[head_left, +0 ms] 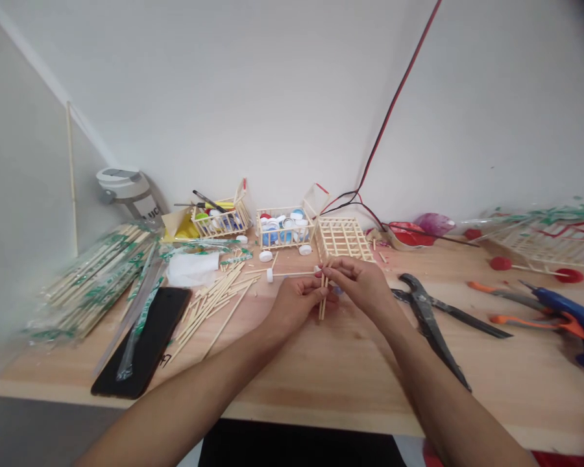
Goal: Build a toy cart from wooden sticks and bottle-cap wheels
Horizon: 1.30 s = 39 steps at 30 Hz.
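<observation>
My left hand (296,303) and my right hand (361,284) meet at the middle of the wooden table (321,363). Together they pinch a small bundle of thin wooden sticks (323,299), held nearly upright. The left fingers wrap the lower part. The right fingertips close on the top ends. A stick with a white cap on its end (285,275) lies just behind the left hand. A flat lattice of sticks (343,239) stands just beyond the hands.
Loose sticks (214,305) and wrapped chopsticks (97,279) lie left, beside a black phone (146,340). Two stick baskets of bottle caps (285,228) sit at the wall. Black pliers (431,318), orange-handled cutters (520,308) and a blue glue gun (571,311) lie right.
</observation>
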{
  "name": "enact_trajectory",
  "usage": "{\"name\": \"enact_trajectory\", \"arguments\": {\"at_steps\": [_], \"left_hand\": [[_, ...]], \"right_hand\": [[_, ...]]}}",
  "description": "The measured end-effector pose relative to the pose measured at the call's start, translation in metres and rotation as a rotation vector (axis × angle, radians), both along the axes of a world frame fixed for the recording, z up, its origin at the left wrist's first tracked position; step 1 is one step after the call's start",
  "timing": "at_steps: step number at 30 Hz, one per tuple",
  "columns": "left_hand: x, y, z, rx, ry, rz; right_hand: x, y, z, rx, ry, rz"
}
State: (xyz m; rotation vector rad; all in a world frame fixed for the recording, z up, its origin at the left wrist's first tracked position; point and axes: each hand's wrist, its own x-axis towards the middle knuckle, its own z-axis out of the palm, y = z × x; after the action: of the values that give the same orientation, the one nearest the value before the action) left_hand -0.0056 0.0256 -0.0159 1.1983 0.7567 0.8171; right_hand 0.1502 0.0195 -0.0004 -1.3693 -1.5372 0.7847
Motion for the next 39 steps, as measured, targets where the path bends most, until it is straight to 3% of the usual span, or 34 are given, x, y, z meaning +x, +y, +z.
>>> {"name": "enact_trajectory", "arguments": {"at_steps": [13, 20, 27, 39], "left_hand": [[-0.001, -0.004, 0.007, -0.01, 0.019, 0.105], [0.001, -0.004, 0.006, -0.065, -0.043, 0.087], [0.0, -0.005, 0.01, 0.008, 0.01, 0.073], [0.0, -0.002, 0.005, 0.115, 0.163, 0.086]], "right_hand": [[0.005, 0.003, -0.002, 0.032, -0.023, -0.017], [0.007, 0.002, -0.006, 0.005, 0.066, -0.036], [0.005, 0.001, -0.005, 0.038, -0.048, -0.059], [0.005, 0.006, -0.008, 0.059, -0.065, 0.007]]}}
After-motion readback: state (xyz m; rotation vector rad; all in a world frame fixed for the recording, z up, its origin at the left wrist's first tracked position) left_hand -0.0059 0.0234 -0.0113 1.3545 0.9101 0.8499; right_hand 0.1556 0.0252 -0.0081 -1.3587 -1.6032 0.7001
